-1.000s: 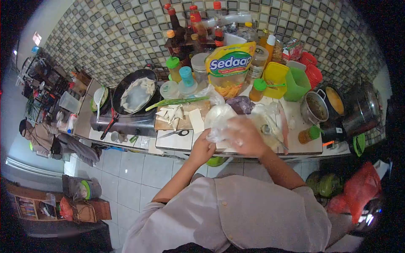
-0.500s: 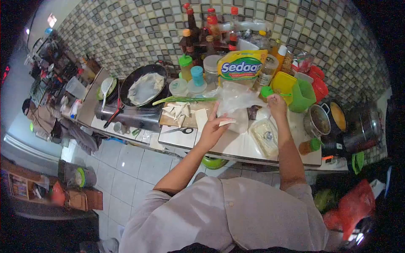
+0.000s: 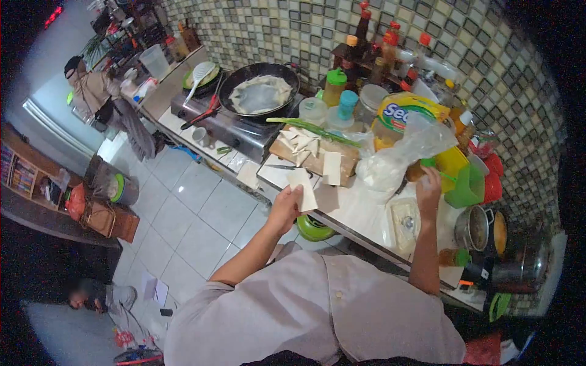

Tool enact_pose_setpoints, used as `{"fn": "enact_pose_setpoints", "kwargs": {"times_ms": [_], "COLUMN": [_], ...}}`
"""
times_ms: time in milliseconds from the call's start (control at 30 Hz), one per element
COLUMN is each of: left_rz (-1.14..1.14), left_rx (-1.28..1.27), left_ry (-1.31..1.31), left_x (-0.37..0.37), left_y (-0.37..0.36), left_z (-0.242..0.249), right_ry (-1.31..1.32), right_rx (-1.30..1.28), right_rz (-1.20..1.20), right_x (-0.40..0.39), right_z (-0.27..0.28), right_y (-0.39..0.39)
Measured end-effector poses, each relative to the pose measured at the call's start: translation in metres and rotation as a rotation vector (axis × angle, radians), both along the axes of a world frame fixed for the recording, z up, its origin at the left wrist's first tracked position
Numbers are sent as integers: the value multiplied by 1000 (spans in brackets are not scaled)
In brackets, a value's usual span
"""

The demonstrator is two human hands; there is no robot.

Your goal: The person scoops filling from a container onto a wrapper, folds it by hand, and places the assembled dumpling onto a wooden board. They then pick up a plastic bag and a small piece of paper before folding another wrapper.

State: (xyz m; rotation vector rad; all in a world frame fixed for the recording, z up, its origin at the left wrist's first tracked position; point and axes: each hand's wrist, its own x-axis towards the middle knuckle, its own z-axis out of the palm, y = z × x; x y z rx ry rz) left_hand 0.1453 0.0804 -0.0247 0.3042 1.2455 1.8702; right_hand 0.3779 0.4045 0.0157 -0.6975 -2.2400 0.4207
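Observation:
My left hand [image 3: 285, 208] pinches a flat, pale rectangular slice [image 3: 303, 190] at the counter's front edge. A similar slice [image 3: 331, 168] lies on the wooden cutting board [image 3: 349, 160], beside a pile of pale triangular pieces [image 3: 299, 142] and a long green onion [image 3: 317, 131]. My right hand [image 3: 429, 192] is over the right side of the counter, fingers bent and slightly apart, near a green lid [image 3: 428, 163]; nothing shows in its grasp. Left of it stands a crumpled clear plastic bag [image 3: 390, 165] with white contents. A plastic container [image 3: 403, 224] sits below that hand.
A black frying pan [image 3: 260, 110] holding a pale sheet stands on the stove [image 3: 235, 135]. Bottles and a yellow pouch [image 3: 406, 110] line the wall. Green tub [image 3: 462, 188] and metal pot [image 3: 472, 227] are at right. One person [image 3: 91, 91] stands far left, another [image 3: 116, 302] is lower left.
The view has swung right. My left hand has drawn back toward the counter edge with the slice, away from the plastic bag. My right hand stays near the green lid.

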Motion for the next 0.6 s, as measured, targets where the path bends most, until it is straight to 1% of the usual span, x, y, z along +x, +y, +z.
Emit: {"fn": "enact_pose_setpoints", "kwargs": {"times_ms": [67,100,167,200,267,300,333,400,433,467,500,533,567,600], "left_rz": [67,62,91,111,109,75,43,19,-12,-10,-77,-146,-200,-206], "left_rx": [11,18,22,21,43,60,76,59,44,44,-19,-81,-125,-125], "left_ry": [-351,-445,-448,-455,-460,-413,-368,-316,-268,-269,-201,-132,-38,-38], "left_x": [-3,-10,-13,-16,-22,-26,-30,-42,-46,-50,-54,-58,-59,-62], "left_y": [-19,-28,-41,-45,-54,-57,-62,-68,-71,-74,-77,-78,-80,-80], "left_z": [8,-7,-21,-17,-10,-1,4,7,8,7,5,4,8,8], "right_ry": [72,78,20,28,224,229,230,370,307,308,307,375,313,182], "right_rx": [173,174,289,289,438,380,375,542,496,416,337,222,-118,-219], "right_rz": [-236,-226,-496,-489,-722,-723,-717,-547,-459,-360,-263,-19,147,327], "right_x": [12,16,20,14,4,-5,-14,-35,-49,-67,-85,-106,-126,-143], "right_z": [-15,-24,-38,-36,-36,-20,-14,-3,11,9,3,-9,-9,-13], "right_y": [4,2,-4,-8,-22,-39,-45,-53,-77,-96,-113,-132,-160,-182]}}
